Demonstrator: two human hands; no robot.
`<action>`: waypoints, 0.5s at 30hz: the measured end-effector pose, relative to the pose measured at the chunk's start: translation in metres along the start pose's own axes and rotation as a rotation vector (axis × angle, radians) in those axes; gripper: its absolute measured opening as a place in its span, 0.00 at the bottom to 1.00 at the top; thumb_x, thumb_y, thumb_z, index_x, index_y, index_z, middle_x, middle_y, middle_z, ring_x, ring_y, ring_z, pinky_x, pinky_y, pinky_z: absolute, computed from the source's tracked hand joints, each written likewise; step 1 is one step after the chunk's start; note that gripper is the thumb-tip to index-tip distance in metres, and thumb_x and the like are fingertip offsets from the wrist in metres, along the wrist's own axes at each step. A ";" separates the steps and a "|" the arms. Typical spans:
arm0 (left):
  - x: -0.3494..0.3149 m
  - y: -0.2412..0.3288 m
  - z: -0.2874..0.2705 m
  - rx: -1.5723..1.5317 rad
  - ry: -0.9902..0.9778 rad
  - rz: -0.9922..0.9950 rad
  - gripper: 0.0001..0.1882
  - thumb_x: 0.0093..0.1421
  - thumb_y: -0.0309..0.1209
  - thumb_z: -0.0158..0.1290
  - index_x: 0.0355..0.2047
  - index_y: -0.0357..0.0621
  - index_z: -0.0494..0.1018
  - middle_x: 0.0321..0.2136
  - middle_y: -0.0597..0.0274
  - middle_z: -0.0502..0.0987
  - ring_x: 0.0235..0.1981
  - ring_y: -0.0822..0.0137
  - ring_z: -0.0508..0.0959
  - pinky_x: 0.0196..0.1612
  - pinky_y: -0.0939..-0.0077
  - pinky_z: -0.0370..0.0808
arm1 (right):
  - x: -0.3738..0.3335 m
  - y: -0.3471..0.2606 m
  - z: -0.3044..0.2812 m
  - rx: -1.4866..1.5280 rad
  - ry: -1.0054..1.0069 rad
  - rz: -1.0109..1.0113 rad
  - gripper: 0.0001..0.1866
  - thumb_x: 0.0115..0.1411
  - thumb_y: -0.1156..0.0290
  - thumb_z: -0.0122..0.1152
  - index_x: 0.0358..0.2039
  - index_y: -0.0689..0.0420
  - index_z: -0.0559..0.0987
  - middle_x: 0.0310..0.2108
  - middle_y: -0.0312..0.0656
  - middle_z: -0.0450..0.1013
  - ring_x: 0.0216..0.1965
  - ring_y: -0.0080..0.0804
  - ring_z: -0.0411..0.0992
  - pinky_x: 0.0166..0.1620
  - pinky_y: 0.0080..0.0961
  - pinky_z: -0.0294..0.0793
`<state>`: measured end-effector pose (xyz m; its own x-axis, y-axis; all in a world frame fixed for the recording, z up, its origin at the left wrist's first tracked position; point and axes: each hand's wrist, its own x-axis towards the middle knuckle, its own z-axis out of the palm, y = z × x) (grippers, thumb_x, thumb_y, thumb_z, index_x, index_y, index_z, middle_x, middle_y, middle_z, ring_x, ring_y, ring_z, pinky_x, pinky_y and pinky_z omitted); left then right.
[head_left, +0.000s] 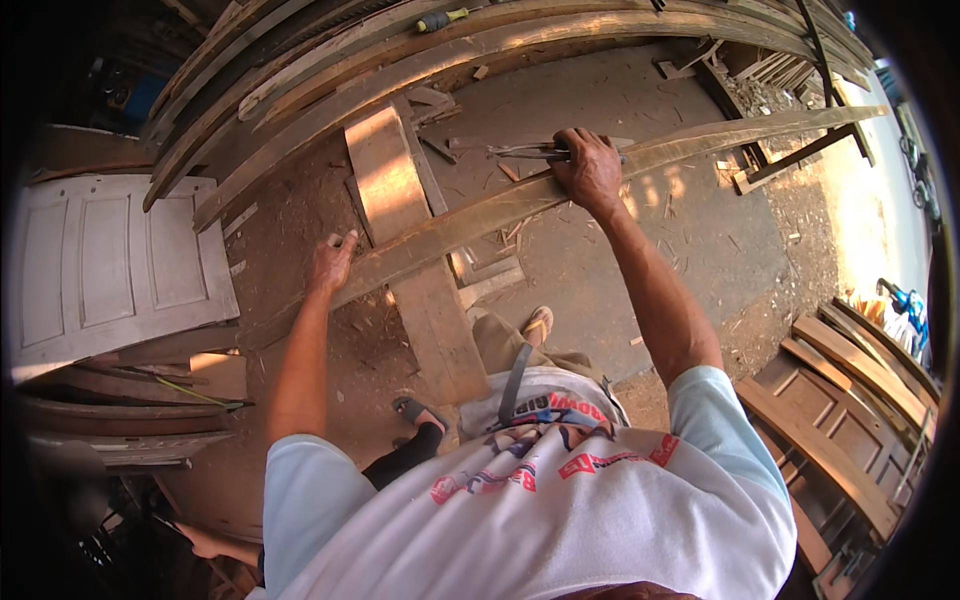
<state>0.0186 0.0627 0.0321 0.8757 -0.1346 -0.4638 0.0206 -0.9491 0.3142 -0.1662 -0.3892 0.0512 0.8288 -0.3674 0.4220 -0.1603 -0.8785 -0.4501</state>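
A long wooden plank point(480, 215) runs slantwise before me, from the lower left up to the far right, and crosses a wide board point(440, 330). My left hand point(333, 262) is closed at the plank's left part, thumb side up by its far edge; some of its fingers are hidden. My right hand point(590, 170) is closed around a metal pliers-like tool point(530, 150) and rests on the plank's middle. The tool's metal end points left, past the far edge of the plank; the rest is covered by my hand.
Long planks are stacked at the back, with a yellow-handled screwdriver point(441, 20) on them. A white panelled door point(120, 250) lies left; brown door panels and boards point(820, 430) lean right. Wood scraps litter the floor. Another person's arm point(215, 545) shows at lower left.
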 end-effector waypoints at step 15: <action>-0.008 -0.013 0.041 -0.155 0.099 0.098 0.32 0.63 0.57 0.53 0.44 0.34 0.78 0.41 0.38 0.80 0.44 0.43 0.80 0.49 0.53 0.73 | -0.008 0.009 -0.004 -0.054 -0.022 -0.040 0.13 0.52 0.62 0.69 0.37 0.51 0.81 0.36 0.40 0.78 0.43 0.41 0.77 0.50 0.39 0.71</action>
<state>-0.0083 0.0648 -0.0021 0.9200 -0.1887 -0.3435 0.0000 -0.8765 0.4815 -0.1760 -0.3952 0.0473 0.8465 -0.3257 0.4211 -0.1552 -0.9077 -0.3899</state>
